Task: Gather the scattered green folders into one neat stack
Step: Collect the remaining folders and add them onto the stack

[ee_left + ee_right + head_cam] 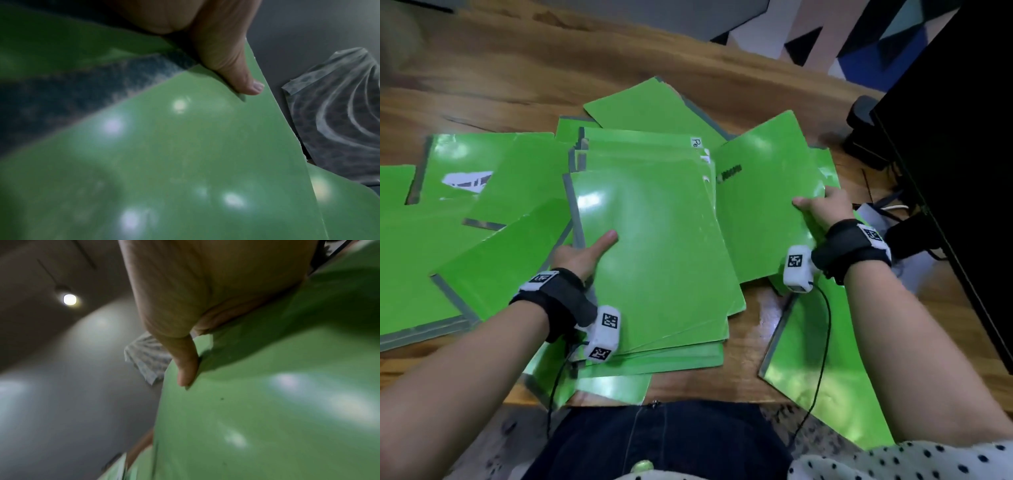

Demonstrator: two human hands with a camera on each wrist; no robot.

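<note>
Several green folders lie spread over a wooden table [510,78]. A rough stack [654,240] sits in the middle, fanned at its near edge. My left hand [582,251] grips the top folder's left edge, thumb [244,81] flat on the cover [185,146], fingers hidden under it. My right hand [822,205] pinches the right edge of a raised folder [760,205] beside the stack, thumb [185,366] on top of its cover [267,402]. More folders lie at the left [465,240], behind [650,106] and at the near right [825,377].
A black monitor or cabinet [955,137] stands at the right with cables and a dark stand [863,126] beside it. The table's near edge [722,397] runs just in front of my body; some folders overhang it.
</note>
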